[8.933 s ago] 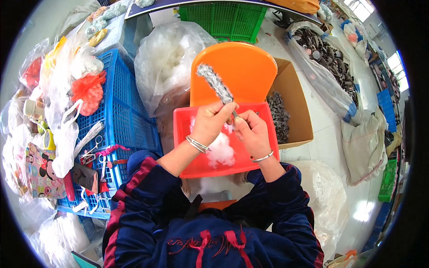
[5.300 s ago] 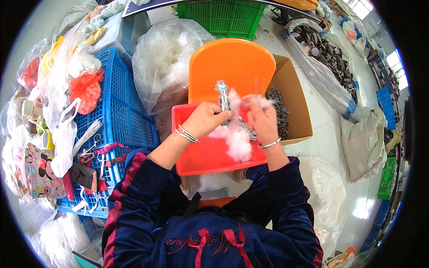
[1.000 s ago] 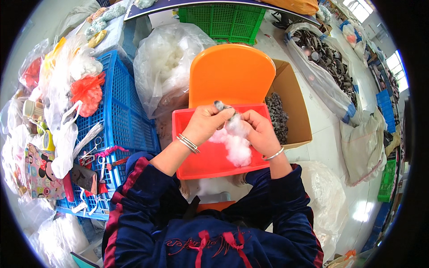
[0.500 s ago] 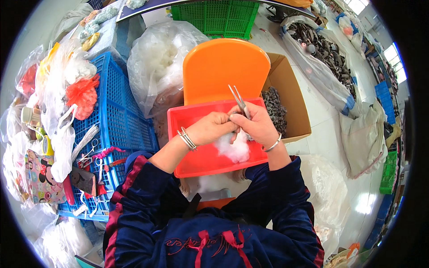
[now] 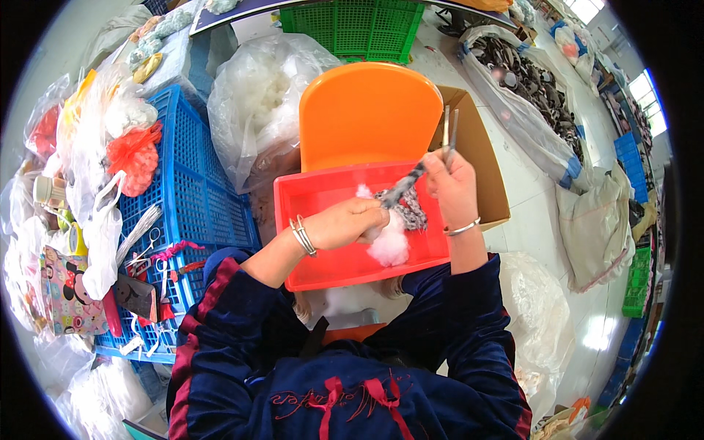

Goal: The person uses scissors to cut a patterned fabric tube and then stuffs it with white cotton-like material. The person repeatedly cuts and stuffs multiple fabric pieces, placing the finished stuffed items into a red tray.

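Note:
My left hand [image 5: 350,222] rests in a red plastic tray [image 5: 315,205] on my lap, gripping a wad of white stuffing [image 5: 389,246] together with a grey-and-white knitted piece [image 5: 411,209]. My right hand [image 5: 451,183] is raised over the tray's right side and holds long metal tweezers [image 5: 447,128] pointing up. A narrow strip of the knitted piece stretches from the wad up to my right hand. Both wrists carry metal bangles.
An orange plastic chair [image 5: 367,114] stands just beyond the tray. A cardboard box [image 5: 484,169] sits to its right, blue crates [image 5: 191,191] with scissors and small goods to the left, a clear bag of white stuffing [image 5: 257,103] behind, a green basket [image 5: 352,29] farther back.
My right hand has lifted up and to the right with the tweezers, drawing a strip of the knitted piece out of the wad. My left hand stays on the stuffing.

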`<state>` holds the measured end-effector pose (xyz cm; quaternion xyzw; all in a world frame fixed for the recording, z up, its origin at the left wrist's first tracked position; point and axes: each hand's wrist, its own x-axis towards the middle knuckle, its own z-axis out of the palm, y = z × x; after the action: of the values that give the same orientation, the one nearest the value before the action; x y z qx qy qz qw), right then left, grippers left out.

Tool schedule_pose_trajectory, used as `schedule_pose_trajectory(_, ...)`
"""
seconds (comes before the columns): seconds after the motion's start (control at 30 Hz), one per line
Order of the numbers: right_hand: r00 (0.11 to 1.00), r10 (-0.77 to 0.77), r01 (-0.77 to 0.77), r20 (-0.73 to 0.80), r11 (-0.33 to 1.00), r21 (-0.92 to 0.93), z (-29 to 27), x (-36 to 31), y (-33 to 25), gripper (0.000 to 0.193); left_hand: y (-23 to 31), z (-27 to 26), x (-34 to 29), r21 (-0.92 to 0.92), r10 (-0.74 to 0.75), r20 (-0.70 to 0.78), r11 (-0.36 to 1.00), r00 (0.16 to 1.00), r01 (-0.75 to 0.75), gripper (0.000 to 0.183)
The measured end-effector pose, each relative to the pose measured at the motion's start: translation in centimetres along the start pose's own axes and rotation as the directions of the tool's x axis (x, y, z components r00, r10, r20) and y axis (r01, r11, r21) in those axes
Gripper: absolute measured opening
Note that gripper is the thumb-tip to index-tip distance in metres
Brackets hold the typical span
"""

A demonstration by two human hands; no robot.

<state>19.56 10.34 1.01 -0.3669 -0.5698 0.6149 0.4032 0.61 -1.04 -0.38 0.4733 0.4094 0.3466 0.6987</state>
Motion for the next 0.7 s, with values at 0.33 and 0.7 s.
schedule_pose_trajectory(0.33, 0.995, -0.026, 0.040, -0.099, 0.990, 0.138, -2.2, 1.1, -0.4, 0.014, -1.3, -0.6, -0.3, 0.761, 0.228, -0.058, 0.640, 0.972, -0.105, 0.045)
schedule_pose_trajectory(0.7, 0.993, 0.002, 0.026, -0.116, 0.970, 0.240, -0.6, 0.5, 0.3, 0.012, -1.5, 1.2, 3.1, -0.048, 0.116, -0.148, 0.991, 0.982, -0.124, 0.027)
